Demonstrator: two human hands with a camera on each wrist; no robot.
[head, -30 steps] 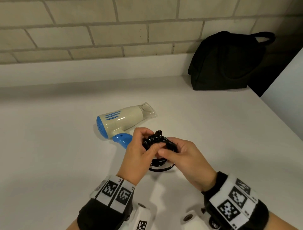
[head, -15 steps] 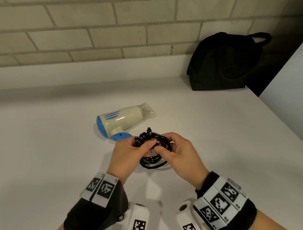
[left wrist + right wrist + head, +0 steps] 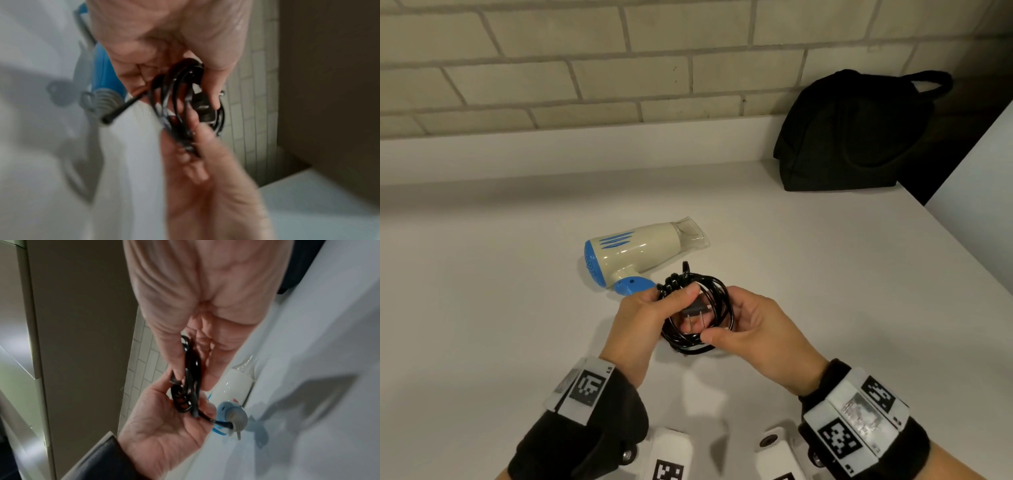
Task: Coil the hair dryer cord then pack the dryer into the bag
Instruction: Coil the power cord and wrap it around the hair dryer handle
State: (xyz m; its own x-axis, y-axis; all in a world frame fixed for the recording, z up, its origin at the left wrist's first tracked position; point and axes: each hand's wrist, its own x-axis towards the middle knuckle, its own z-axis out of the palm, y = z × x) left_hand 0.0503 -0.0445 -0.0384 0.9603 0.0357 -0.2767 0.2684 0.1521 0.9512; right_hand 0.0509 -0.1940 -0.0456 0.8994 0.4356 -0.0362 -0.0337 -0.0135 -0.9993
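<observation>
A cream and blue hair dryer lies on its side on the white counter, nozzle to the right. Its black cord is wound into a coil just in front of the blue handle. My left hand grips the coil's left side, thumb pressing the two-prong plug at the coil's middle. My right hand holds the coil's right and lower side between thumb and fingers. In the left wrist view the cord loops between both hands; in the right wrist view the cord runs to the dryer's handle.
A black bag with a handle stands at the back right of the counter against the brick wall. The counter's right edge falls off beside a dark gap and a white panel.
Both hands have shifted on the coil: the coil now faces up, more open, with the plug showing in its middle under my left thumb. The dryer has stayed in place.
</observation>
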